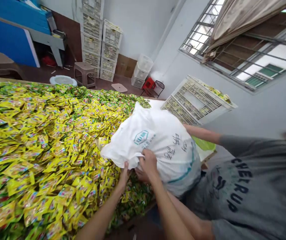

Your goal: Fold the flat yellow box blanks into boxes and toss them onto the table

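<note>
Pinched a fold of the white sack point(158, 130) in the right hand point(148, 162), with fingers curled on its near edge. Had the thumb of the left hand point(124, 171) against the same edge; could not tell the hold of the hidden fingers. Saw the sack's bulk just beyond both hands, with one end over yellow packets point(58, 140). Noted a co-worker's hand point(141, 176) crowding in under the right wrist, and white crates point(191, 98) beyond.

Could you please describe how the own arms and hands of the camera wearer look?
Both forearms are slender and bare as far as they show, with no sleeve in view. The left hand and right hand are ungloved.
</note>
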A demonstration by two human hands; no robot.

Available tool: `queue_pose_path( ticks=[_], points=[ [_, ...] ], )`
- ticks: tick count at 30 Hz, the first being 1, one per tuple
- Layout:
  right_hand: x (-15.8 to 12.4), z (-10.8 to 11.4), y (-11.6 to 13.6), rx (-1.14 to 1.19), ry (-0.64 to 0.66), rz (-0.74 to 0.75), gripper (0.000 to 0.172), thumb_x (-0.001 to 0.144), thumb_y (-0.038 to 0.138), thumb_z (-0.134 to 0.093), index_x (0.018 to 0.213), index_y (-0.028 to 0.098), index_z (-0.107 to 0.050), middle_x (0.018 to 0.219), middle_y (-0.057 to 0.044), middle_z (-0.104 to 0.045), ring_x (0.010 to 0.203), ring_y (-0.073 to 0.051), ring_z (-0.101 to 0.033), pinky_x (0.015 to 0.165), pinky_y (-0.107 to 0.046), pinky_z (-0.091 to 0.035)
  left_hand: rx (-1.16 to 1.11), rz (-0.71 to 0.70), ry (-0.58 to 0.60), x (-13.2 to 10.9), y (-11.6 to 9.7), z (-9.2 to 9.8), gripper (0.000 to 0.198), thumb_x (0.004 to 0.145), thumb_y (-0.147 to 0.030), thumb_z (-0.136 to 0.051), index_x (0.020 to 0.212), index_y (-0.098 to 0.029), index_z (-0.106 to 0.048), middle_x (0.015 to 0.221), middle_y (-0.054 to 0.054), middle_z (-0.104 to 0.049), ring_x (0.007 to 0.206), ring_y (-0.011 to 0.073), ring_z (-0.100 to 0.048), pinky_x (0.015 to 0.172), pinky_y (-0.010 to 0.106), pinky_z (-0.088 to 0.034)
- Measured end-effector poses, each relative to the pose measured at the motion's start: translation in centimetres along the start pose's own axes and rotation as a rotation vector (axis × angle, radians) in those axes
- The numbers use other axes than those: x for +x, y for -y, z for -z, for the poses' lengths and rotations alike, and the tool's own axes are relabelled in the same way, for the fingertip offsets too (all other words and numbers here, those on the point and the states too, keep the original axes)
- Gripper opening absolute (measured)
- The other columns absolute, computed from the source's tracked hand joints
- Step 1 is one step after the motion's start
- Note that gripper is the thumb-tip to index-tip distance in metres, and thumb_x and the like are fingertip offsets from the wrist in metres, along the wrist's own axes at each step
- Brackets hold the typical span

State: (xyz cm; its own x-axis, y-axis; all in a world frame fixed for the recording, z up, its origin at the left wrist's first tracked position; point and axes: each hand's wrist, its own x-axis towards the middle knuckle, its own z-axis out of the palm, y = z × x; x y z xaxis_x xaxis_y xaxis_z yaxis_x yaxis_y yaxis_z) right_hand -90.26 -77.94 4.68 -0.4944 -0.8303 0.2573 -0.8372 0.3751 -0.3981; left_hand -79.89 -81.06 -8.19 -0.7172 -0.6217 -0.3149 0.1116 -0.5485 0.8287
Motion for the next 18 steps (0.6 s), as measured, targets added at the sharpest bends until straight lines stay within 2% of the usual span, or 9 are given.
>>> queue_pose_path(
  ticks=[2,3,5,7,9,10,12,15,18],
  points=[
    [0.4,2.3,0.0,0.042,0.011,0.031,0.006,0.074,0.020,-0.051,0.079,0.021,-0.056,0.080,-0.003,-0.058,0.079,-0.019,-0.053,0.074,-0.031,-0.043,0.015,-0.009,0.056,-0.6,0.1,-0.8,0.085,0.074,-0.072,-0.046,0.135,-0.014,-0.043,0.138,0.019,-0.047,0.128,0.0357,-0.043,0.105,0.047,-0.038],
    [0.3,3.8,-0.5,0.049,-0.006,0.037,0.013,0.074,0.023,-0.056,0.087,0.021,-0.058,0.087,-0.004,-0.059,0.085,-0.020,-0.054,0.079,-0.032,-0.044,0.029,-0.024,0.097,-1.2,-0.1,-1.3,0.083,0.068,-0.069,-0.059,0.130,-0.015,-0.049,0.135,0.017,-0.051,0.127,0.0350,-0.045,0.106,0.045,-0.038],
    [-0.8,6.8,-2.2,0.008,-0.069,-0.022,0.041,0.071,0.034,-0.065,0.109,0.020,-0.055,0.111,-0.009,-0.056,0.105,-0.026,-0.051,0.093,-0.039,-0.040,0.062,-0.056,0.161,-2.2,-0.9,-2.2,0.079,0.058,-0.058,-0.074,0.123,-0.016,-0.056,0.130,0.014,-0.057,0.126,0.0333,-0.047,0.109,0.042,-0.035],
    [-2.2,8.9,-4.3,-0.069,-0.112,-0.134,0.077,0.064,0.045,-0.072,0.128,0.014,-0.043,0.132,-0.019,-0.042,0.125,-0.036,-0.036,0.103,-0.050,-0.031,0.089,-0.068,0.178,-2.9,-1.9,-2.9,0.075,0.057,-0.051,-0.078,0.120,-0.016,-0.059,0.128,0.012,-0.058,0.126,0.0326,-0.047,0.110,0.043,-0.033],
    [-3.4,9.8,-6.1,-0.122,-0.094,-0.210,0.100,0.057,0.049,-0.076,0.137,0.008,-0.031,0.143,-0.025,-0.026,0.135,-0.044,-0.019,0.108,-0.055,-0.022,0.105,-0.068,0.160,-2.8,-2.8,-3.6,0.069,0.057,-0.044,-0.079,0.117,-0.016,-0.061,0.129,0.011,-0.058,0.125,0.0327,-0.047,0.110,0.043,-0.032],
    [-3.8,9.8,-6.7,-0.132,-0.076,-0.217,0.105,0.056,0.048,-0.077,0.140,0.008,-0.028,0.146,-0.025,-0.021,0.137,-0.045,-0.012,0.110,-0.056,-0.019,0.106,-0.068,0.151,-2.6,-3.2,-3.9,0.067,0.055,-0.041,-0.080,0.115,-0.016,-0.062,0.128,0.011,-0.058,0.125,0.0327,-0.048,0.110,0.043,-0.033],
    [-4.2,8.9,-7.1,-0.142,-0.061,-0.204,0.103,0.060,0.048,-0.075,0.142,0.010,-0.025,0.149,-0.021,-0.020,0.139,-0.041,-0.007,0.113,-0.053,-0.017,0.097,-0.073,0.138,-1.9,-3.5,-4.5,0.062,0.054,-0.038,-0.081,0.110,-0.017,-0.065,0.125,0.011,-0.061,0.122,0.0321,-0.050,0.109,0.042,-0.034],
    [-3.5,5.9,-6.1,-0.134,-0.005,-0.150,0.086,0.071,0.049,-0.066,0.140,0.012,-0.032,0.147,-0.017,-0.030,0.139,-0.032,-0.017,0.114,-0.048,-0.020,0.068,-0.088,0.088,-0.7,-3.1,-4.6,0.062,0.058,-0.040,-0.080,0.113,-0.018,-0.062,0.124,0.010,-0.062,0.122,0.0293,-0.051,0.109,0.038,-0.035],
    [-2.4,2.0,-4.8,-0.118,0.075,-0.104,0.079,0.072,0.048,-0.066,0.136,0.012,-0.040,0.144,-0.015,-0.038,0.135,-0.027,-0.031,0.112,-0.041,-0.027,0.051,-0.066,-0.019,0.4,-2.2,-3.1,0.072,0.061,-0.047,-0.078,0.122,-0.017,-0.053,0.134,0.013,-0.053,0.129,0.0283,-0.044,0.110,0.035,-0.034]
  ],
)
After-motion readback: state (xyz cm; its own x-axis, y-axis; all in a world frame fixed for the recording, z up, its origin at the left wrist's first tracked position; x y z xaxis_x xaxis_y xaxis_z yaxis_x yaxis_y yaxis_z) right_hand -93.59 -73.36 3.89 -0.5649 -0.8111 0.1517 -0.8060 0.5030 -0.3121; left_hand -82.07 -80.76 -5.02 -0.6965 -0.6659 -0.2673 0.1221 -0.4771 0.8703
